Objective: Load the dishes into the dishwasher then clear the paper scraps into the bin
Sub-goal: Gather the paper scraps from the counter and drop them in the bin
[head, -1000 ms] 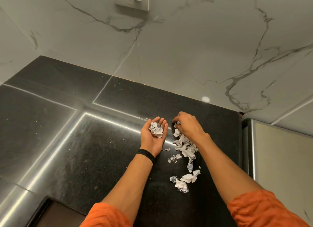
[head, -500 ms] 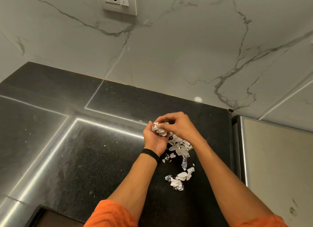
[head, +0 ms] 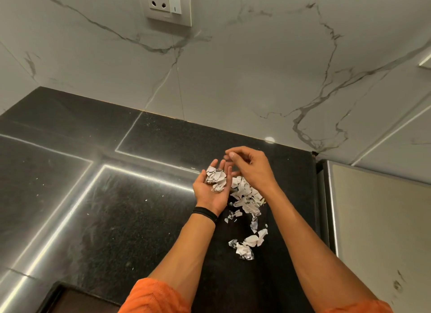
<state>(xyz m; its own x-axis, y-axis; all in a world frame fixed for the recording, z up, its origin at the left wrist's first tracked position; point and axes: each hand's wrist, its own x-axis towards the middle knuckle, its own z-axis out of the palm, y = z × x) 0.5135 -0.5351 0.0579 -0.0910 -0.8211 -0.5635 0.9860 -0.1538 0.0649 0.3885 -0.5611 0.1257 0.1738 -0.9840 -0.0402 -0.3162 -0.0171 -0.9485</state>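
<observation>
1. Crumpled paper scraps (head: 215,179) are carried in the palm of the L hand (head: 210,193), from the base of its fingers (head: 219,165) partway up them.
2. L hand is held palm up as a shallow cup. Its fingers are nearly straight and not closed over the wad, which is only rested there.
3. R hand (head: 253,171) is held palm down, just above & right of the L fingertips. Its fingers (head: 233,154) are loosely bent, thumb tip near index tip; no paper is seen between them.
4. A loose pile (head: 245,193) of scraps is spread on the black countertop (head: 116,219), under the R wrist & just right of the L palm.
5. Small bits (head: 232,215) are scattered on the near side of that pile, by the black wristband (head: 205,213) on the L wrist.
6. A second clump (head: 247,245) is seen nearer the person, between the 2 forearms, well apart from all fingers.
7. Beyond the fingertips a marble-look wall (head: 256,79) is seen, w/ a socket & switch plate (head: 166,4) high up.
8. Right of the R hand, a pale panel (head: 373,219) w/ metal edge is set at the countertop's end. Orange sleeves (head: 156,298) are seen at the bottom.
</observation>
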